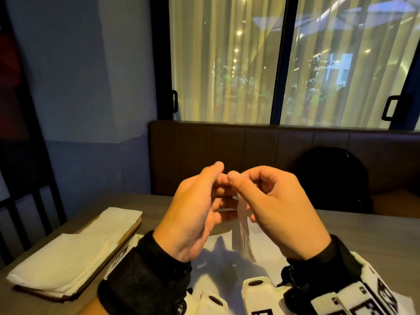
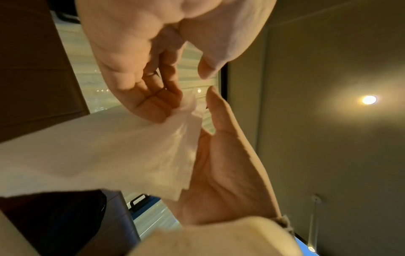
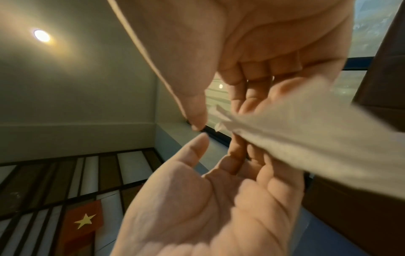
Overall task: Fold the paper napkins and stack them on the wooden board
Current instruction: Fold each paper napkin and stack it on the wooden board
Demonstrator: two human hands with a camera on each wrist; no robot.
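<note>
Both hands are raised above the table with their fingertips meeting. My right hand pinches the top corner of a thin white napkin under its thumb, and the napkin hangs down between my wrists. My left hand touches that corner with loosely bent fingers, its thumb lifted off. In the wrist views the napkin trails away from the fingertips. At the left lies the wooden board, with a stack of folded napkins on it.
Flat white napkins lie on the table under my hands. A dark bag sits on the padded bench across the table. A dark slatted chair back stands at the left, and a window is behind the bench.
</note>
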